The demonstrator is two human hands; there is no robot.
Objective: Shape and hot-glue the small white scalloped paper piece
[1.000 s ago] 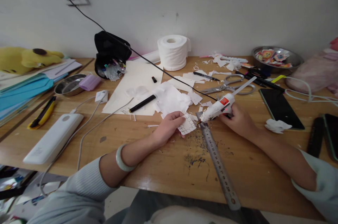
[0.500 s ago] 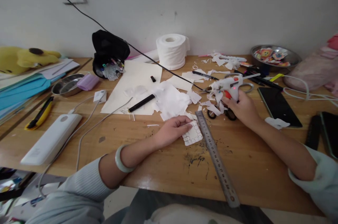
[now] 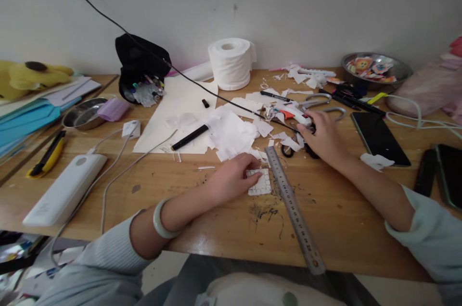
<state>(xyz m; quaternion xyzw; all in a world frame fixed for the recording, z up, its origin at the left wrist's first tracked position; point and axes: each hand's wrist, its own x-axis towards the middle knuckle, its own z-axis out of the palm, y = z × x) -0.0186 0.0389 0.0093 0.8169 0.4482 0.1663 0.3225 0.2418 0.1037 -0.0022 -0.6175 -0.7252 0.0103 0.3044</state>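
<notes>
My left hand [image 3: 236, 176] is closed at the thumb and fingertips on a small white card [image 3: 263, 183] with drawn circles, low over the wooden table. Right of the card lies a metal ruler [image 3: 292, 210]. Farther right, my right hand [image 3: 321, 135] has its fingers bent round the white glue gun [image 3: 295, 114], which lies on its side among paper scraps and has an orange trigger. Black-handled scissors [image 3: 288, 151] are partly hidden beside that hand. Crumpled white paper [image 3: 234, 133] is spread behind my left hand.
A black cable [image 3: 195, 82] runs from the wall socket to the glue gun. Behind stand a paper roll [image 3: 231, 64] and a metal bowl [image 3: 376, 85] of small pieces. A phone [image 3: 380, 138] lies right, a power bank [image 3: 65, 189] left.
The glue gun has come down and tipped onto its side among the scraps, with my right hand still at it. The card in my left hand has turned slightly. The camera view has shifted a little.
</notes>
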